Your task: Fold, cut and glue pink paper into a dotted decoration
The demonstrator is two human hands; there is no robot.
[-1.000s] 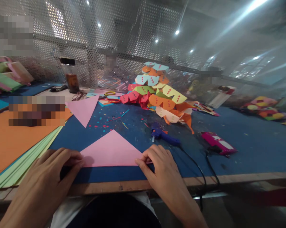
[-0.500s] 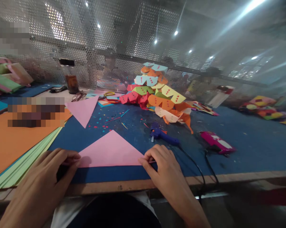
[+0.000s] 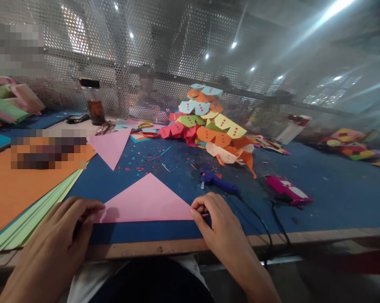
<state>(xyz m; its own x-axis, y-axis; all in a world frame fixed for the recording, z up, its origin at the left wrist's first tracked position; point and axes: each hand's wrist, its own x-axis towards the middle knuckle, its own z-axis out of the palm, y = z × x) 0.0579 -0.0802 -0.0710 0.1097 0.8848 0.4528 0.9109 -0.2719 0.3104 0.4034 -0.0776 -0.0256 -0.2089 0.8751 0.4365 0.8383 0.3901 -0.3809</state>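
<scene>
A pink paper triangle (image 3: 148, 200) lies flat near the table's front edge, its long side toward me and its point facing away. My left hand (image 3: 62, 227) pinches its left corner with fingers closed. At the right corner, my right hand (image 3: 217, 223) grips the paper between thumb and curled fingers; the fingertips hide that corner. Beyond it, a second pink paper triangle (image 3: 111, 146) rests with its point toward me. To the right of the first triangle lies a blue glue gun (image 3: 220, 181) with a black cord.
A stack of coloured paper sheets (image 3: 47, 206) spreads at the left. Folded paper shapes (image 3: 215, 126) pile up at the back middle. Scissors (image 3: 145, 125), a dark-capped jar (image 3: 95, 103) and paper scraps lie farther off. A magenta and white item (image 3: 287, 189) sits at the right.
My left thumb has shifted a little left along the paper's corner. My right fingertips have slid slightly right, toward the tip of their corner. The triangle stays in place.
</scene>
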